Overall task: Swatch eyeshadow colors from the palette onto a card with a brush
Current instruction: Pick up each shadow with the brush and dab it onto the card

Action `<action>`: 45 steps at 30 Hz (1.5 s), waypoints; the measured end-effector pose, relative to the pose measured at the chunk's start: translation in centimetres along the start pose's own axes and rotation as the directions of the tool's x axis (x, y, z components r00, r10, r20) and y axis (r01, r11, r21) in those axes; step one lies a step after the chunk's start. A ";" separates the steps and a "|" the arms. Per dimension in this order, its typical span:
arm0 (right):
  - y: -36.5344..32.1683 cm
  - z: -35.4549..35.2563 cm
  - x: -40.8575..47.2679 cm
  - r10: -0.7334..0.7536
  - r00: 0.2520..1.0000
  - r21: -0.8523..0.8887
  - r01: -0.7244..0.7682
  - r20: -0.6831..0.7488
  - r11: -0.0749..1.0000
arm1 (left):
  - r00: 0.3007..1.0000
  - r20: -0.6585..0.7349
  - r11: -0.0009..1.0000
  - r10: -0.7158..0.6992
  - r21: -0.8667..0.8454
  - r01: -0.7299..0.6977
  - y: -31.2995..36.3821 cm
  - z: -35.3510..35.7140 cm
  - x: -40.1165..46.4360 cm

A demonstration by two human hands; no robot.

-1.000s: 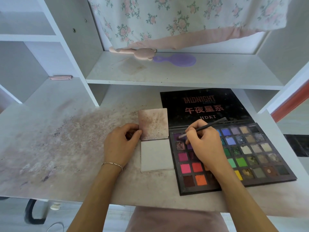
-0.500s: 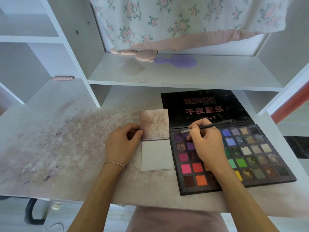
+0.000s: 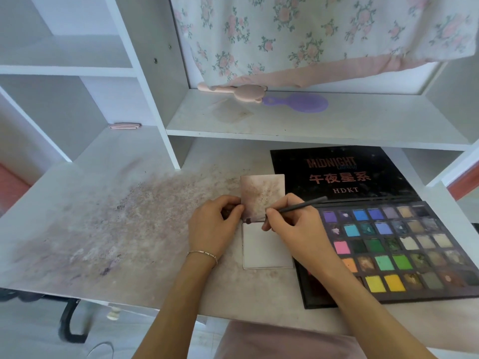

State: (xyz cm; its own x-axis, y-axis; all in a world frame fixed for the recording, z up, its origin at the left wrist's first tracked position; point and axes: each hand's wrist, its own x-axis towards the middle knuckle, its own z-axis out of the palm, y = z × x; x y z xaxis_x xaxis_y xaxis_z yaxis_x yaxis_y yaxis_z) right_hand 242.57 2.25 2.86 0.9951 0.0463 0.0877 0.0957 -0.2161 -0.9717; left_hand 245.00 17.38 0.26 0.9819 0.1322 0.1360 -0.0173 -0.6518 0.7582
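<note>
On the stained white desk (image 3: 108,229), a folded card (image 3: 263,195) lies open just left of the eyeshadow palette (image 3: 404,244). Her left hand (image 3: 215,226) pinches the card's left edge at the fold, thumb and fingers clamped on it. Her right hand (image 3: 295,229) grips a thin dark brush (image 3: 295,206), fingers curled round the handle, with the tip touching the card at the crease, by its left edge. Up on the shelf (image 3: 363,125) lie a pink brush (image 3: 238,91) and a purple comb (image 3: 298,103) under a flowered cloth (image 3: 311,35).
</note>
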 end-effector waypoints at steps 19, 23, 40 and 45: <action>1.0 0.2 0.6 -0.070 0.996 -0.170 0.079 0.057 0.982 | 1.000 -0.016 1.000 0.015 -0.015 -0.015 -0.2 0.1 0.1; 1.0 0.2 0.5 -0.061 0.996 -0.166 0.071 0.065 0.984 | 1.000 -0.013 1.000 0.014 -0.020 -0.014 -0.2 0.0 0.1; 1.1 0.3 0.6 -0.068 0.995 -0.186 0.080 0.070 0.979 | 1.000 -0.012 1.000 0.018 -0.014 -0.018 -0.2 0.0 0.1; 1.0 0.4 0.6 -0.080 0.995 -0.182 0.090 0.061 0.979 | 1.000 -0.006 1.000 0.019 -0.020 -0.020 -0.2 0.0 0.1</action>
State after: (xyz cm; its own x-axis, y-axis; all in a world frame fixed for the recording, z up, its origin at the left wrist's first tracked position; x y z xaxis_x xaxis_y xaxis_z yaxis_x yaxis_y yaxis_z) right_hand 243.22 2.42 1.85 0.9808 0.1228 0.1515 0.1878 -0.3848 -0.9037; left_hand 245.11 17.49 0.08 0.9802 0.1240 0.1547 -0.0404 -0.6391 0.7681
